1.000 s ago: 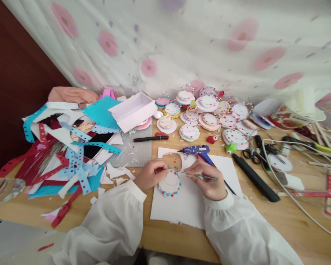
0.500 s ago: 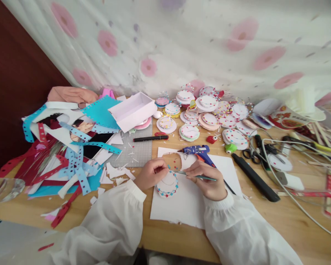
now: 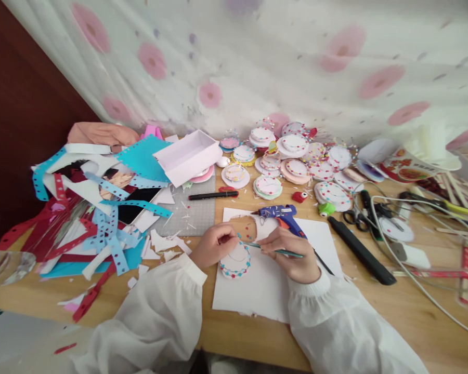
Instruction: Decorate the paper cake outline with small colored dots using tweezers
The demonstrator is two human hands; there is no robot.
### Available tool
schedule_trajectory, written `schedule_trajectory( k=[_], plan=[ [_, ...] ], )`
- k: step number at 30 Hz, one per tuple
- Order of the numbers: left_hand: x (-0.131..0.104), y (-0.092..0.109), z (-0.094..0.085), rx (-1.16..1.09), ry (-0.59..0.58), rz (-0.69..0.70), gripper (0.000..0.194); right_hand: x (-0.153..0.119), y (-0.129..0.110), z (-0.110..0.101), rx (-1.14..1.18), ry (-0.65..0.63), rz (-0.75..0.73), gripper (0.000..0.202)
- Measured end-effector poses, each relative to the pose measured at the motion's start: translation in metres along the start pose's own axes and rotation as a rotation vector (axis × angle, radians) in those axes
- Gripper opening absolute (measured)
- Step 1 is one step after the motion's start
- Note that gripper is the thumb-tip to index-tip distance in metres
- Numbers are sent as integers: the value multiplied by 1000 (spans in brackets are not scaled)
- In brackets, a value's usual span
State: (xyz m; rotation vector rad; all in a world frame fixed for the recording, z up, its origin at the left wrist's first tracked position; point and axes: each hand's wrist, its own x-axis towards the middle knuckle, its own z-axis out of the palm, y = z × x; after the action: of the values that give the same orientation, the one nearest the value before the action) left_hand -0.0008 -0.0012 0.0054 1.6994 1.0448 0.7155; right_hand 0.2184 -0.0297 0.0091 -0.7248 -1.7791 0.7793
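My left hand [image 3: 214,245] is closed, thumb and fingers pinching the upper left edge of a small white paper disc [image 3: 234,258]. Blue and red dots run round the disc's rim. From the right, my right hand [image 3: 289,253] grips slim teal tweezers [image 3: 292,253] whose tips reach the disc's upper edge beside my left fingertips. What lies between the tips is too small to tell. Under both hands lies a white paper sheet [image 3: 253,298]. Just beyond, a blue glue gun [image 3: 278,212] rests on the sheet near a hole with a few small dots in it.
Paper scraps and punched strips [image 3: 109,223] heap up on the left. A white box [image 3: 189,156] and a black marker [image 3: 213,196] lie by the grey cutting mat [image 3: 179,218]. Several decorated discs [image 3: 268,186] stand behind. Scissors [image 3: 356,221], a black bar [image 3: 361,252] and a white cable [image 3: 398,270] are right.
The disc has shifted and turned very slightly to the left. My right hand and the tweezers have edged a little left. My left hand keeps its place.
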Motion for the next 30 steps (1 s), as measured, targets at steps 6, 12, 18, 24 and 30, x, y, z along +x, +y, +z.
schedule_trajectory(
  k=[6, 12, 18, 24, 30],
  plan=[
    [0, 1, 0, -8, 3, 27, 26, 0, 0, -1, -14, -18, -16, 24],
    [1, 2, 0, 8, 6, 48, 27, -1, 0, -2, -31, -7, -9, 24],
    [0, 2, 1, 20, 2, 38, 26, -6, 3, -3, -51, 59, 62, 20],
    [0, 2, 1, 26, 4, 42, 26, -11, 5, 0, -6, 121, 195, 17],
    [1, -2, 1, 20, -14, 24, 31, -12, 3, 2, -7, 136, 232, 13]
  ],
)
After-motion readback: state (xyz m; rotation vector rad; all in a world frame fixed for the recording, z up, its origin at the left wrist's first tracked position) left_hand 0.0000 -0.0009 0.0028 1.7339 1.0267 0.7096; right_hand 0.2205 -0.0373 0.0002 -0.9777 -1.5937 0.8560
